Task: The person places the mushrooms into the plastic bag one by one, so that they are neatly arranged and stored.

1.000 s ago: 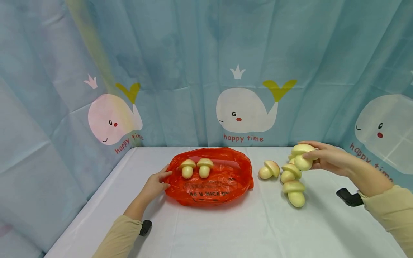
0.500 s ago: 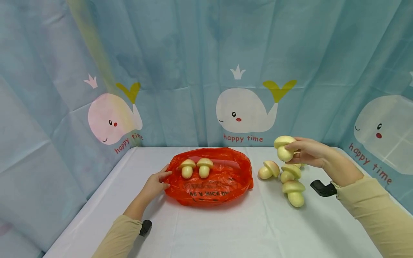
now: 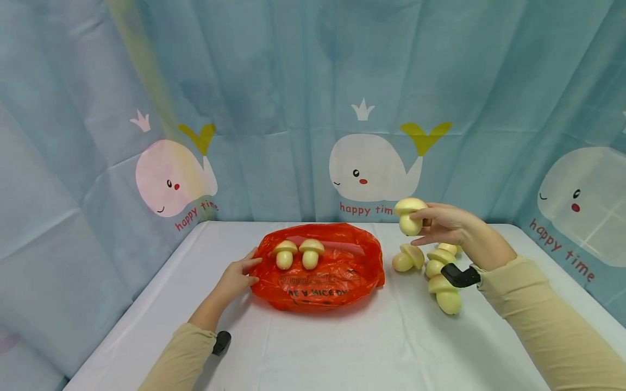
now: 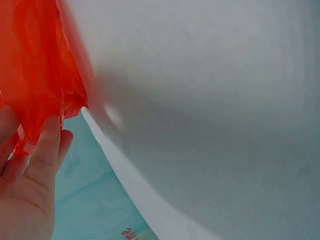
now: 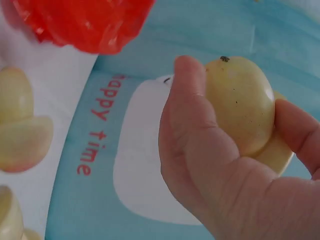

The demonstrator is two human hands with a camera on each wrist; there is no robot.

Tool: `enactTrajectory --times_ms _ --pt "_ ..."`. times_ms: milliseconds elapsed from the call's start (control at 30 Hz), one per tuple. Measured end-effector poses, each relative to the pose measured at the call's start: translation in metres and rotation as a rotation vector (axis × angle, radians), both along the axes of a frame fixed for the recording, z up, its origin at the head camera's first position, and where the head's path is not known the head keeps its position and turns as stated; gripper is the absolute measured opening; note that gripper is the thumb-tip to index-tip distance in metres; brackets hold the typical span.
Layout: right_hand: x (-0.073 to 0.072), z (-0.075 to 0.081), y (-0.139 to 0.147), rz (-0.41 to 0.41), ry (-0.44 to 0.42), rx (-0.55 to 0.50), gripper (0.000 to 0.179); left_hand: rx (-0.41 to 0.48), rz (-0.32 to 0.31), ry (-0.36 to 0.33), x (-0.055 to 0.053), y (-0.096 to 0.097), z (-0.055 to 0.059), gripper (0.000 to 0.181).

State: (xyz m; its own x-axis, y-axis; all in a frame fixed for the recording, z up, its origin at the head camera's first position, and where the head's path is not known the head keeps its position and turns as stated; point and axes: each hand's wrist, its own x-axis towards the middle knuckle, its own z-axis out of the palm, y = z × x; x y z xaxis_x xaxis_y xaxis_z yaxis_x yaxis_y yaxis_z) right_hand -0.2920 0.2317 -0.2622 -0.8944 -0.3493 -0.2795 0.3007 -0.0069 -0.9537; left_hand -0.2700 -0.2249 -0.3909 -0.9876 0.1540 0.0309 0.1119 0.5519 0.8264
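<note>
In the head view, a red plastic bag (image 3: 320, 301) lies open-mouthed on the table, with two pale yellow toy mushrooms (image 3: 310, 253) side by side in it. My left hand (image 3: 237, 279) is at the bag's left rim; the left wrist view shows thumb and fingers (image 4: 44, 155) pinching the red film. Raised above the table to the right of the bag, my right hand (image 3: 447, 224) grips another toy mushroom (image 3: 410, 217), cap up. The right wrist view shows its rounded stem (image 5: 240, 105) between thumb and fingers. Below that hand lies a loose toy mushroom (image 3: 407, 258) with a pinkish cap.
Several more toy mushrooms (image 3: 448, 301) lie in a row on the table's right side, partly covered by the right wrist's black camera mount (image 3: 459, 275). A white cloth covers the table (image 3: 323, 353). Behind it hangs a blue curtain (image 3: 274, 108) with whale prints.
My right hand has lifted the toy mushroom from the back of the row and carried it left and slightly up, toward the bag. My left hand stays at the rim.
</note>
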Motion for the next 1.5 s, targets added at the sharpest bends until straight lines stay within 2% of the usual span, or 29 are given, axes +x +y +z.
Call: enactTrajectory --times_ms 233,367,667,767,967,1033,1133,1233,1367,1500 --pt "0.0 0.004 -0.022 -0.011 -0.053 -0.049 0.019 -0.004 0.003 0.015 0.001 0.002 0.001 0.052" --pt "-0.002 0.006 -0.038 -0.046 -0.091 -0.071 0.017 -0.007 0.001 0.02 0.002 0.003 0.001 0.051" --pt "-0.019 0.002 -0.079 -0.136 -0.187 -0.194 0.018 -0.013 0.007 0.022 0.004 0.001 0.001 0.051" --pt "-0.025 -0.006 -0.092 -0.152 -0.227 -0.229 0.023 -0.024 0.007 0.027 0.003 0.0 0.0 0.051" --pt "-0.035 -0.027 -0.117 -0.148 -0.278 -0.268 0.044 -0.016 0.012 0.021 0.002 0.002 0.0 0.052" --pt "-0.038 -0.035 -0.123 -0.154 -0.289 -0.279 0.043 -0.014 0.011 0.018 0.002 0.003 -0.001 0.052" --pt "-0.04 -0.047 -0.131 -0.17 -0.316 -0.279 0.032 -0.004 0.01 0.011 0.002 0.004 -0.001 0.052" --pt "-0.041 -0.057 -0.136 -0.167 -0.32 -0.229 0.026 -0.003 0.002 0.014 0.002 0.005 -0.001 0.051" --pt "-0.038 -0.068 -0.143 -0.169 -0.338 -0.16 0.036 -0.002 -0.003 0.016 0.002 0.004 0.0 0.051" --pt "-0.033 -0.078 -0.15 -0.249 -0.354 -0.101 0.042 0.0 -0.003 0.017 0.001 0.002 0.001 0.051"
